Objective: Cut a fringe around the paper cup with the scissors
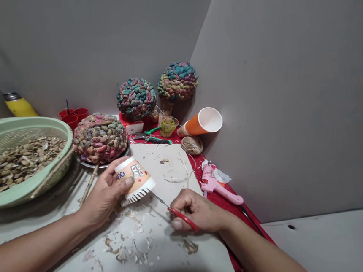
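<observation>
In the head view, the left hand [108, 193] has its grip closed around one small paper cup with an orange and white print [136, 176], whose rim is cut into a row of narrow white strips (too many and too fine to count surely). The right hand [196, 213] grips one pair of red-handled scissors [182, 218], their tips at that cut rim, above the table [167, 260] with its scattered scraps.

Three balls covered in multicoloured peanut shells stand beyond: one pinkish ball [100, 138] near the left hand, two bluish ones [136, 98] [178, 81] farther back. One pale green plastic basket [30, 187] of loose brown shells [24, 160] sits at the left, with one yellow bottle [21, 106] behind it and three small red cups [70, 120] beside it. To the right are one orange stack of paper cups [196, 124], one ball of beige twine [191, 145] and one pink glue gun [219, 187].
</observation>
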`<move>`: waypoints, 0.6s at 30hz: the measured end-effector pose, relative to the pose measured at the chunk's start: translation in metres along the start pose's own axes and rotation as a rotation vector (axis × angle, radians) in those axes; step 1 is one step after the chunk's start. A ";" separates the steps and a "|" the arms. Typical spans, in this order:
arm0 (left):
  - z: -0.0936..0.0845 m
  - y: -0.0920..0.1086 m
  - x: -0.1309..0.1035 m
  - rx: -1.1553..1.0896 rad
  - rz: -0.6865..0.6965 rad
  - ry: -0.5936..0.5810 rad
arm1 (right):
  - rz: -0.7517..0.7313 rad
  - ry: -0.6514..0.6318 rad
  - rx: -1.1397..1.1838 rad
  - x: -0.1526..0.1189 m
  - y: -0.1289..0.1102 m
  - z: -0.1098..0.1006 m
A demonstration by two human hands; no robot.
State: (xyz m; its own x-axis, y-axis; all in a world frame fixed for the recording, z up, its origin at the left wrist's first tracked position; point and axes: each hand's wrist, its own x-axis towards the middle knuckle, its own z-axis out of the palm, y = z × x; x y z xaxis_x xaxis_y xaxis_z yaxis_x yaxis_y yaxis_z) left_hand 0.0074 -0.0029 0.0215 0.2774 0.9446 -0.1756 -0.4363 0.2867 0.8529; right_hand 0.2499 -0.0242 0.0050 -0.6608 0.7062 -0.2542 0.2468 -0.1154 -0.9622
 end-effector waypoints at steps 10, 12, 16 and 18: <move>-0.002 -0.002 0.001 0.004 0.008 0.001 | 0.008 -0.001 0.030 0.000 0.002 0.000; -0.002 -0.002 0.001 0.011 0.008 0.009 | 0.007 -0.010 0.035 -0.001 0.003 0.000; -0.002 -0.001 0.001 0.024 0.007 0.006 | 0.008 -0.021 0.076 0.000 0.006 0.000; -0.002 -0.001 0.001 0.029 0.012 0.008 | 0.010 -0.016 0.093 0.001 0.007 0.000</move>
State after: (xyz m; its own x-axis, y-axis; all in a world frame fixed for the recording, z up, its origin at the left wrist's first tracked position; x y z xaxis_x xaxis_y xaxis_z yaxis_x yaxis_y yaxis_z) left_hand 0.0061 -0.0019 0.0190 0.2651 0.9493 -0.1688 -0.4145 0.2703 0.8690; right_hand 0.2513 -0.0240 -0.0015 -0.6698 0.6937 -0.2648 0.1873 -0.1873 -0.9643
